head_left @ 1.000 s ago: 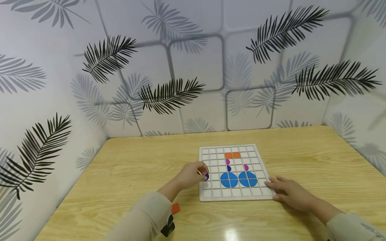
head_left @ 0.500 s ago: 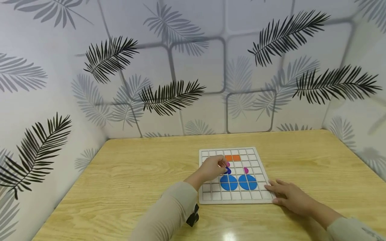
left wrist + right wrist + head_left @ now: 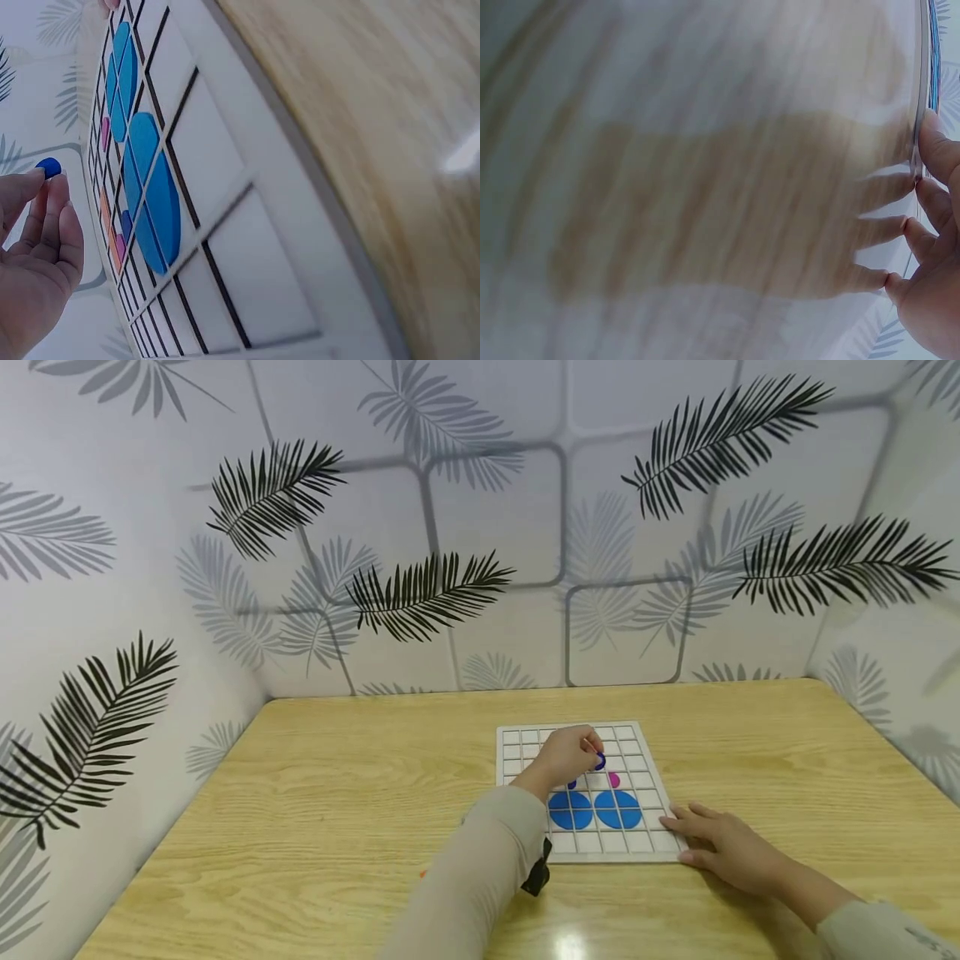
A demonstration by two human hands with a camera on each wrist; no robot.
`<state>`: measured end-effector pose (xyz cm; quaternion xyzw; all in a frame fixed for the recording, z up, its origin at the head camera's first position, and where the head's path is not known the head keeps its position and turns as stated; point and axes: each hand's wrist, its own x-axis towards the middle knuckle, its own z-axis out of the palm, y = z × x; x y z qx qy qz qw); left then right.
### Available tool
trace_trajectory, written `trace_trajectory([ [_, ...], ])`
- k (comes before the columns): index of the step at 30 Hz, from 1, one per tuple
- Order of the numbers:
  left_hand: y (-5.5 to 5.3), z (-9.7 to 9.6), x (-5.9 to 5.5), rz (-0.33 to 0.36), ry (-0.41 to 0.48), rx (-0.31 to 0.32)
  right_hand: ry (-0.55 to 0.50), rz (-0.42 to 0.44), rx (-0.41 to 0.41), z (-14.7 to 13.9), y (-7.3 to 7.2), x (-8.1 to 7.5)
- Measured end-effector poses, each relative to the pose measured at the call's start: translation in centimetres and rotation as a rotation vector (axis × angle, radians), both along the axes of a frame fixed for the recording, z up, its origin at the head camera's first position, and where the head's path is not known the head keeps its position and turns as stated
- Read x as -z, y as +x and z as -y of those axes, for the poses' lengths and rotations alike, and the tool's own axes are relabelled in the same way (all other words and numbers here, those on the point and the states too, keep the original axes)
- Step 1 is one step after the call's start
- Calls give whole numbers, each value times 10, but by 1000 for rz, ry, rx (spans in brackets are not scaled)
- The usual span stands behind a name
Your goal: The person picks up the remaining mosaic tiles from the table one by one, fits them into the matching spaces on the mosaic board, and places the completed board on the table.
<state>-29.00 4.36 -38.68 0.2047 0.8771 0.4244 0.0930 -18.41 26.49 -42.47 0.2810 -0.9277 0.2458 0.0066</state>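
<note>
My left hand [image 3: 566, 753] pinches a small dark blue piece [image 3: 49, 166] between thumb and fingertips. It is over the upper middle of a white grid board [image 3: 632, 841]. Two light blue circles made of quarter pieces, a left one [image 3: 581, 820] and a right one [image 3: 628, 818], lie on the board. A magenta half-round piece [image 3: 614, 780] sits above the right circle. Orange pieces [image 3: 114, 240], another magenta piece [image 3: 120, 247] and a dark blue one [image 3: 126, 223] show in the left wrist view. My right hand [image 3: 727, 850], fingers extended, touches the board's right edge.
The board lies on a wood-grain table [image 3: 360, 760]. An orange bit [image 3: 423, 874] peeks out beside my left sleeve [image 3: 472, 860]. A black object [image 3: 537, 872] shows at that sleeve's underside. A leaf-patterned wall [image 3: 495, 635] stands behind the table.
My left hand has carried the dark blue piece rightward and away from me, from the board's left side to its upper middle. My right hand has stayed at the right edge.
</note>
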Motion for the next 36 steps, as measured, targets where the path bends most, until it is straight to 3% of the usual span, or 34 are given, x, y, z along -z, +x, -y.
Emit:
trace_trajectory([
  [7, -7, -14, 5, -31, -52, -58, 3, 13, 9, 1, 0, 0],
  [13, -11, -22, 10, -72, -84, -67, 8, 13, 8, -1, -1, 0],
  [22, -10, -25, 7, -81, -142, -80, -10, 20, 2, 1, 0, 2],
  [32, -11, -27, 11, -98, -213, -99, -7, 15, 2, 0, 0, 2],
  [36, -13, -28, 12, -114, -279, -114, -16, 3, -1, 0, 0, 2],
])
